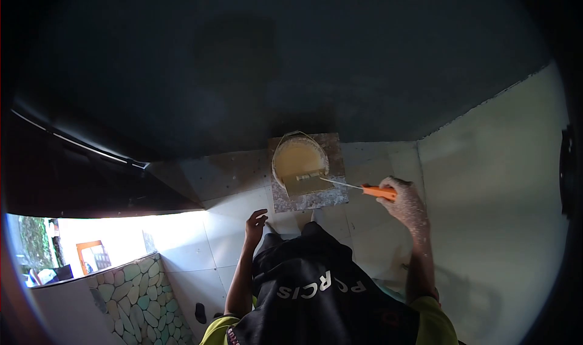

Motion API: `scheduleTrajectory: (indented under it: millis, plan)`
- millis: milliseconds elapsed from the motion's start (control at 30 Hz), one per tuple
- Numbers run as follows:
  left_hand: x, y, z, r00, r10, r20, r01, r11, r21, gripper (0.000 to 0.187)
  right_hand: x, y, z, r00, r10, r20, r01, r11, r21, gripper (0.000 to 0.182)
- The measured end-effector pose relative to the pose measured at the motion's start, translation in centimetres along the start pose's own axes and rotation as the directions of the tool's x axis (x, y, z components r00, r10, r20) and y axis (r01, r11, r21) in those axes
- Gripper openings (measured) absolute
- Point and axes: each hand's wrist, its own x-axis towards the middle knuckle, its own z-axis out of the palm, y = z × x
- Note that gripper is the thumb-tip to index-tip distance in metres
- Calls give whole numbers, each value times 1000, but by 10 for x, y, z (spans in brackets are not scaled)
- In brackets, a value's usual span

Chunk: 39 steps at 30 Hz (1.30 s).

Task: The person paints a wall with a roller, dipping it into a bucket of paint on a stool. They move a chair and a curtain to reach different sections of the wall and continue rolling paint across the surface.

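Observation:
A paint roller is in my right hand (pixel 401 206), whose fingers are wrapped round its orange handle (pixel 379 192). Its thin metal rod runs left to the small roller head (pixel 308 177), which is over the near side of a bucket (pixel 276 174). Cream-coloured paint (pixel 300 155) fills the bucket, and its wire handle stands up at the back. A flat tan piece (pixel 310 187) lies at the near rim, below the roller head. My left hand (pixel 255 225) hangs near the board's front left corner, fingers loosely bent and apart, holding nothing.
The bucket stands on a paint-stained square board (pixel 291 204) on the tiled floor (pixel 228 235). A dark wall (pixel 243 84) rises ahead and a pale wall (pixel 498 211) at right. At lower left are a pebble-faced low wall (pixel 139 296), a bright opening and dark slippers (pixel 200 312).

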Motion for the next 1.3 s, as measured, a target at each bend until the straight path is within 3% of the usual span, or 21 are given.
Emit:
scheduleTrajectory:
  millis: [67, 133, 167, 200, 267, 333, 400, 433, 500, 600, 667, 700, 767, 800, 867, 933, 1000, 1100, 1133, 1200, 1300]
  plan:
    - [1, -3, 8, 999, -36, -35, 34, 998, -51, 28, -3, 7, 8, 999, -13, -31, 12, 999, -34, 31]
    - [2, -3, 13, 998, -41, -54, 38, 998, -53, 28, -10, 7, 3, 996, 60, -63, -48, 983, 177, 30]
    - [1, -2, 15, 995, -62, -75, 56, 995, -78, 27, -13, 5, -6, 989, -41, -142, 71, 974, 214, 29]
    - [0, -2, 17, 992, -85, -95, 75, 992, -103, 27, -13, 9, -8, 989, -43, -141, 74, 972, 222, 29]
    - [-1, 0, 22, 992, -84, -99, 77, 994, -76, 28, -14, 16, -11, 900, -132, -415, 298, 882, 365, 26]
    - [-3, 1, 28, 991, -101, -83, 92, 990, -105, 25, -6, 29, 7, 907, -76, -414, 289, 828, 481, 24]
    - [-1, 10, 38, 992, -109, -71, 102, 990, -97, 25, 17, 53, 47, 814, -106, -571, 545, 479, 688, 25]
    - [0, 13, 44, 992, -114, -57, 109, 989, -96, 26, 24, 60, 62, 820, -105, -563, 539, 477, 695, 25]
    - [3, 18, 54, 991, -113, -71, 105, 989, -105, 26, 38, 66, 84, 878, -263, -399, 431, 797, 423, 27]
    - [10, 22, 67, 990, -105, -94, 92, 987, -134, 26, 41, 68, 100, 915, -289, -282, 367, 886, 284, 27]
    - [11, 26, 76, 988, -110, -107, 93, 985, -148, 28, 32, 64, 81, 894, -337, -295, 427, 841, 332, 30]
    - [10, 28, 79, 989, -101, -106, 80, 980, -184, 29, 24, 65, 73, 862, -333, -382, 493, 722, 485, 32]
    - [6, 26, 85, 988, -104, -111, 81, 978, -192, 29, 13, 53, 60, 785, -219, -579, 618, 323, 717, 36]
    - [6, 25, 87, 989, -101, -108, 78, 977, -198, 29, 13, 50, 53, 785, -225, -578, 619, 320, 717, 36]
    - [4, 22, 89, 988, -114, -100, 94, 978, -188, 29, 15, 48, 45, 669, -319, -671, 733, 434, 524, 34]
    - [3, 18, 90, 992, -109, -64, 98, 983, -157, 30, 30, 79, 90, 660, -355, -662, 731, 508, 456, 37]
    - [3, 21, 92, 992, -113, -60, 104, 984, -146, 32, 40, 79, 115, 738, -427, -523, 624, 726, 287, 39]
    - [6, 20, 89, 991, -124, -43, 118, 985, -129, 33, 35, 61, 123, 797, -417, -436, 543, 810, 219, 41]
    - [6, 20, 88, 993, -114, -37, 110, 988, -110, 35, 31, 51, 118, 796, -417, -439, 545, 809, 219, 41]
    - [4, 15, 82, 994, -107, -24, 104, 991, -87, 36, 12, 27, 93, 695, -476, -539, 660, 721, 213, 41]
    - [9, 1, 77, 998, -64, -26, 59, 986, -156, 35, -2, 1, 80, 681, -436, -589, 665, 706, 245, 34]
